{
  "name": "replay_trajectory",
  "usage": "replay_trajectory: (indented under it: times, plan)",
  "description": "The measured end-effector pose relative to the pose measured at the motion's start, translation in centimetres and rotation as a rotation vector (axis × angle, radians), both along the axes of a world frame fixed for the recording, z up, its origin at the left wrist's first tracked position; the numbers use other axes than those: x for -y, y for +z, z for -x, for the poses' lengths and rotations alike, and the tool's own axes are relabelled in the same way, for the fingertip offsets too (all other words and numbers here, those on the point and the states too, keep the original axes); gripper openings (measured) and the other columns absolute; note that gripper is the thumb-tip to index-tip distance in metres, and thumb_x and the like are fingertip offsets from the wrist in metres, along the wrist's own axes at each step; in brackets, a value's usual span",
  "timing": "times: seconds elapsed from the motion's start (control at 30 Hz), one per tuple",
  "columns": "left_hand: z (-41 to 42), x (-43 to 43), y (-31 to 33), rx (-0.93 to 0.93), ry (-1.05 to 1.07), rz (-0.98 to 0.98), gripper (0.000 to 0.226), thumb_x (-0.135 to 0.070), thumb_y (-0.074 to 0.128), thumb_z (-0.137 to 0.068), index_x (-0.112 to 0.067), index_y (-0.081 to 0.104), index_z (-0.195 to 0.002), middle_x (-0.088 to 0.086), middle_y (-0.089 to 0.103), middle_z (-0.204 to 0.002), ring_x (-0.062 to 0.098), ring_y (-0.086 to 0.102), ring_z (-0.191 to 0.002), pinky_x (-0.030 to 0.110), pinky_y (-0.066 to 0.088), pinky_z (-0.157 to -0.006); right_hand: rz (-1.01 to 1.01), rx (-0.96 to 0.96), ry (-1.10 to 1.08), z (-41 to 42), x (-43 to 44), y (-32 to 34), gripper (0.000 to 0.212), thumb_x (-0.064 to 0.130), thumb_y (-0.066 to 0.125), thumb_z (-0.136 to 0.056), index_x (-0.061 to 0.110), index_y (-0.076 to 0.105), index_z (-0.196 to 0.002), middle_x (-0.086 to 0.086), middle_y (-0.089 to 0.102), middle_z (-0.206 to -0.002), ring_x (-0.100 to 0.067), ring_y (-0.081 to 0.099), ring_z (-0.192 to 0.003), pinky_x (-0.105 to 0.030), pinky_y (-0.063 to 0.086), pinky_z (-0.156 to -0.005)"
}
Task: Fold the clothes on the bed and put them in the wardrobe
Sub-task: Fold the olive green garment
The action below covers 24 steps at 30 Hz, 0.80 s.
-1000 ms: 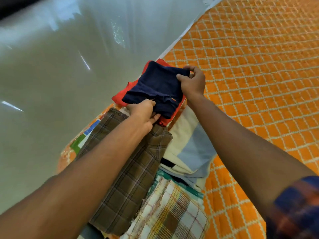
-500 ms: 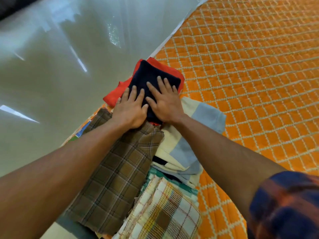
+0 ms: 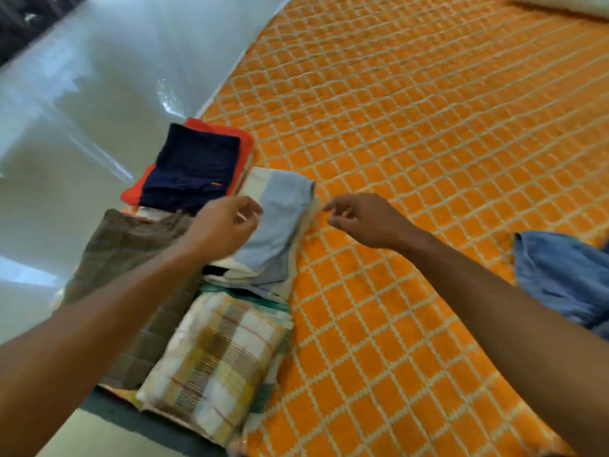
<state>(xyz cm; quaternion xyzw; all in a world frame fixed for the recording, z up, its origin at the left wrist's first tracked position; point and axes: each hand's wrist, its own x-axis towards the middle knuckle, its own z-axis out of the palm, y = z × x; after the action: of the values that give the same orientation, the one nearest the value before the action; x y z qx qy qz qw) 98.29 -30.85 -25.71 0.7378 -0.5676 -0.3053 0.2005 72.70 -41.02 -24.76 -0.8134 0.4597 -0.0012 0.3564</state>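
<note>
Several folded garments (image 3: 217, 351) sit piled at the edge of the bed (image 3: 428, 159), a navy garment (image 3: 194, 166) atop a red garment (image 3: 230, 133), while the left hand (image 3: 224, 225) and right hand (image 3: 365, 222) hover loosely curled and, as far as the blur shows, empty, so folding the crumpled blue garment (image 3: 560, 285) by the right arm seems next.

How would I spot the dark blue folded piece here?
Follow the left edge of the orange bed, where folded clothes lie in a row. At the far end, the navy garment sits on a red one, the only dark plain piece there.
</note>
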Motion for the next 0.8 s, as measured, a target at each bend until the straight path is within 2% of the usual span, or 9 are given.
replay_trajectory:
  times: [0.07, 0.17, 0.3, 0.4, 0.47, 0.53, 0.67, 0.73, 0.8]
  plan:
    - [5.9, -1.4, 0.4, -0.014, -0.070, -0.014, 0.012, -0.016, 0.063, -0.095, -0.025, 0.069, -0.100, -0.010, 0.067, -0.081, 0.006, 0.065, -0.072, 0.025, 0.047, -0.066, -0.034, -0.049, -0.048, 7.6, -2.0, 0.9, 0.026, 0.031, 0.063, -0.100, 0.027, 0.068, -0.126, 0.004, 0.066, -0.107, -0.016, 0.064, -0.095, -0.033, 0.049, -0.080]
    - [17.9, -3.7, -1.1, -0.022, -0.207, -0.059, 0.013, -0.022, 0.062, -0.095, -0.023, 0.071, -0.103, -0.018, 0.062, -0.076, 0.007, 0.061, -0.072, 0.031, 0.051, -0.074, -0.041, -0.213, -0.079, 22.1, -6.0, 1.0, 0.032, 0.036, 0.058, -0.103, 0.029, 0.062, -0.133, 0.004, 0.064, -0.121, -0.018, 0.062, -0.109, -0.035, 0.048, -0.087]
    - [33.0, -6.5, -5.2, -0.049, -0.341, -0.158, 0.024, -0.019, 0.064, -0.095, -0.020, 0.069, -0.119, 0.000, 0.069, -0.117, 0.020, 0.062, -0.113, 0.030, 0.044, -0.091, 0.093, -0.507, -0.158, 39.2, -10.3, -0.4, 0.044, 0.038, 0.061, -0.097, 0.030, 0.057, -0.140, -0.001, 0.053, -0.147, -0.027, 0.049, -0.133, -0.044, 0.046, -0.103]
    - [47.3, -8.2, -6.4, -0.115, -0.451, -0.152, 0.050, -0.042, 0.059, -0.086, -0.014, 0.066, -0.127, 0.008, 0.063, -0.132, 0.027, 0.057, -0.125, 0.029, 0.037, -0.100, 0.204, -0.688, -0.269, 54.1, -14.0, -0.6, 0.058, 0.057, 0.053, -0.093, 0.035, 0.049, -0.146, -0.003, 0.036, -0.161, -0.030, 0.034, -0.147, -0.053, 0.039, -0.111]
    - [54.1, -8.8, -7.1, -0.146, -0.478, -0.125, 0.066, -0.050, 0.054, -0.077, -0.008, 0.065, -0.127, 0.014, 0.064, -0.129, 0.031, 0.059, -0.122, 0.026, 0.035, -0.099, 0.285, -0.660, -0.351, 60.3, -16.2, -1.0, 0.068, 0.070, 0.039, -0.088, 0.036, 0.051, -0.145, -0.006, 0.041, -0.158, -0.031, 0.038, -0.145, -0.056, 0.039, -0.110]
    - [61.3, -9.4, -7.6, -0.170, -0.499, -0.082, 0.068, -0.049, 0.053, -0.077, -0.003, 0.063, -0.125, 0.018, 0.063, -0.123, 0.035, 0.060, -0.116, 0.030, 0.037, -0.100, 0.266, -0.632, -0.473, 65.6, -18.0, -1.0, 0.077, 0.077, 0.034, -0.084, 0.033, 0.052, -0.144, -0.008, 0.044, -0.156, -0.031, 0.039, -0.144, -0.056, 0.040, -0.109]
    - [71.1, -11.0, -6.0, -0.245, -0.378, -0.148, 0.082, -0.044, 0.077, -0.084, -0.003, 0.041, -0.146, 0.014, 0.049, -0.144, 0.029, 0.047, -0.133, 0.039, 0.039, -0.111, 0.118, -0.567, -0.654, 72.6, -21.6, -2.7, 0.067, 0.073, 0.053, -0.087, 0.039, 0.048, -0.145, -0.004, 0.033, -0.162, -0.027, 0.031, -0.147, -0.057, 0.039, -0.111]
    - [72.5, -11.4, -6.2, -0.230, -0.254, -0.158, 0.091, -0.040, 0.083, -0.079, -0.004, 0.036, -0.148, 0.013, 0.046, -0.146, 0.028, 0.044, -0.136, 0.039, 0.039, -0.111, 0.166, -0.476, -0.734, 73.2, -22.8, -3.7, 0.070, 0.068, 0.061, -0.086, 0.038, 0.044, -0.148, -0.006, 0.028, -0.164, -0.031, 0.031, -0.146, -0.055, 0.040, -0.110]
    - [73.5, -11.2, -6.5, -0.210, -0.202, -0.130, 0.087, -0.033, 0.085, -0.079, -0.004, 0.036, -0.145, 0.015, 0.049, -0.142, 0.031, 0.048, -0.132, 0.040, 0.043, -0.107, 0.215, -0.425, -0.877, 73.7, -23.4, -4.3, 0.074, 0.064, 0.066, -0.085, 0.031, 0.044, -0.148, -0.011, 0.036, -0.156, -0.035, 0.039, -0.137, -0.051, 0.041, -0.106]
